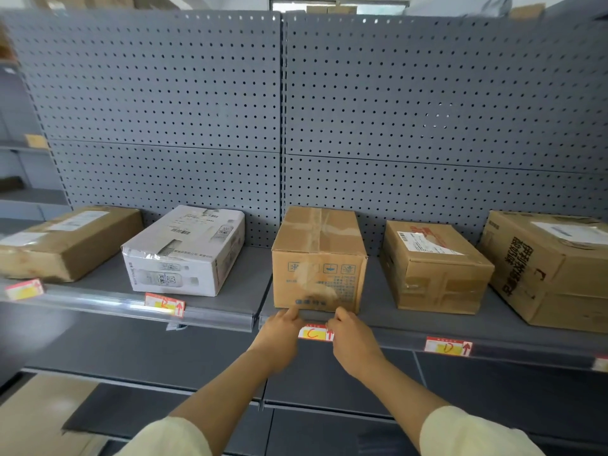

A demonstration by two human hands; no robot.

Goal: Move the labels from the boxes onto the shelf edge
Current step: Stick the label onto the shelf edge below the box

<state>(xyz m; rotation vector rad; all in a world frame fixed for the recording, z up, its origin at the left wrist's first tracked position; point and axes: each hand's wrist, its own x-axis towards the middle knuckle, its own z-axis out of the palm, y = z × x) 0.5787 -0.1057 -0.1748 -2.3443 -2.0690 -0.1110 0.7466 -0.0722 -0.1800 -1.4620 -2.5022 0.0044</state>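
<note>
here the red-white label (pixel 314 334) marked c sits on the grey shelf's (pixel 375 306) front edge below a brown box (pixel 319 261); left hand (pixel 282 329) and right hand (pixel 352 339) pinch its ends; pegboard (pixel 164 93) behind

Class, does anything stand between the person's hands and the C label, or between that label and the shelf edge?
Nothing visible does. The left hand and right hand flank the C label, which already sits on the shelf edge below the brown box.

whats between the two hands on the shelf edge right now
In the head view, the red-and-white label marked C sits on the shelf edge between the left hand and the right hand.
</note>
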